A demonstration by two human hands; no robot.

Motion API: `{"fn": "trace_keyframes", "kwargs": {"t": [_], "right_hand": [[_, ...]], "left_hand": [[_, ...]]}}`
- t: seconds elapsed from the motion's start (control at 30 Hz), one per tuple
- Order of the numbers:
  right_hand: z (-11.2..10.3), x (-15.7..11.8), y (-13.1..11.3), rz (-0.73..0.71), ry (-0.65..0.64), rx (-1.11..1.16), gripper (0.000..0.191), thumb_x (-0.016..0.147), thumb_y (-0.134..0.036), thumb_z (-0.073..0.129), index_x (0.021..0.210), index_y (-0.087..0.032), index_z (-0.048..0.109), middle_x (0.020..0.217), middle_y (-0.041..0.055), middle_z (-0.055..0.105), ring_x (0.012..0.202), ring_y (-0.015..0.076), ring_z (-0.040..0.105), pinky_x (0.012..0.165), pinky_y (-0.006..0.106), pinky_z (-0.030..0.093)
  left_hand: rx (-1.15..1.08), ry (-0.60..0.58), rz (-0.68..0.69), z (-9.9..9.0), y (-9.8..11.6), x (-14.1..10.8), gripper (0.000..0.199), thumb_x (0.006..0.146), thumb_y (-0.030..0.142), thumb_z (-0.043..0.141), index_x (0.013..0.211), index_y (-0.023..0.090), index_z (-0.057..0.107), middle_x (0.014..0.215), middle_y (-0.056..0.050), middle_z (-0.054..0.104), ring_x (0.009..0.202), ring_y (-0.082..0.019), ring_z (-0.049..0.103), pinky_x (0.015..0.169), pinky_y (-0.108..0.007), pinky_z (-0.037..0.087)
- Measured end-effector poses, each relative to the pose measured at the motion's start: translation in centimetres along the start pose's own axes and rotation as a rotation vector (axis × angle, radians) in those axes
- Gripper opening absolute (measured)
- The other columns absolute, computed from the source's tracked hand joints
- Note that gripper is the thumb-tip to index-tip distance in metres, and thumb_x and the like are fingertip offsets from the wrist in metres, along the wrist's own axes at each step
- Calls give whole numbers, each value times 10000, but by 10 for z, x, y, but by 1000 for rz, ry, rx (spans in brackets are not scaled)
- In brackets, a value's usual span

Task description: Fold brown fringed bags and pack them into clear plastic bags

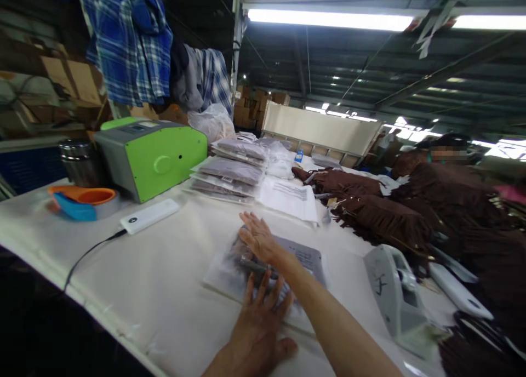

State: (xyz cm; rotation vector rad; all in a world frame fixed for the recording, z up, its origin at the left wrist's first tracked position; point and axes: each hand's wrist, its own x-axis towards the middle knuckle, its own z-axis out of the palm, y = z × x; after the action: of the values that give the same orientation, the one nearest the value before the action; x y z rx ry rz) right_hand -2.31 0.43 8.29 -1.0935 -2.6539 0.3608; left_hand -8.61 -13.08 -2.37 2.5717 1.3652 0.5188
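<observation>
White-surfaced worktable (pixel 176 267) extends across the scene, bearing a heap of brown fringed goods (pixel 382 218) at right and a green-and-grey machine (pixel 164 160) at far left. Stacked packages (pixel 230 174) lie farther back, near the middle. One clear plastic bag (pixel 224 275) with grey and dark contents lies flat, near centre. Both hands are open, pinching nothing: the left hand (pixel 261 314) spreads its fingers over the bag's near part; the right hand (pixel 259 239) extends flat over its far part. Firmness of contact cannot be determined. The bag is judged light, soft and slippery, best held by opposite edges. Hands and right forearm conceal its middle; contents are blurred, its small print illegible. The brown heap is cut off at right.
</observation>
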Motion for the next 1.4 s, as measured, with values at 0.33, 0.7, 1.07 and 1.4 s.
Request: {"fn": "trace_keyframes", "kwargs": {"t": [0.33,0.7,1.07,1.4], "right_hand": [[22,-58,63,168,127,-58,575,982,-535,363,1452,-211,430,1540,92,360,1464,266,198,1190,513,49],[-12,-117,21,38,372,40,417,976,-407,442,1331,-221,560,1393,72,557,1345,238,429,1139,453,320],[78,-135,-8,-23,416,-249,780,749,-490,698,1414,-149,474,1477,119,447,1334,341,439,1124,492,296],[66,-119,61,-243,464,-531,621,733,-46,477,1328,-207,556,1256,64,663,1063,216,677,841,267,534]], "left_hand": [[96,7,2,-7,7,1,899,824,668,571,1515,394,64,1617,-37,112,1462,-403,82,1112,-726,53],[-94,191,-689,-108,-74,4,653,897,375,533,1470,143,321,1504,-169,382,1383,-306,359,1134,-422,272],[-790,-7,-876,-117,-123,33,621,540,221,693,1129,132,517,857,-60,697,808,-267,674,630,-297,500],[-1571,164,-721,-133,-106,28,755,475,241,843,1142,143,504,929,-83,705,719,-186,671,628,-258,517]]}}
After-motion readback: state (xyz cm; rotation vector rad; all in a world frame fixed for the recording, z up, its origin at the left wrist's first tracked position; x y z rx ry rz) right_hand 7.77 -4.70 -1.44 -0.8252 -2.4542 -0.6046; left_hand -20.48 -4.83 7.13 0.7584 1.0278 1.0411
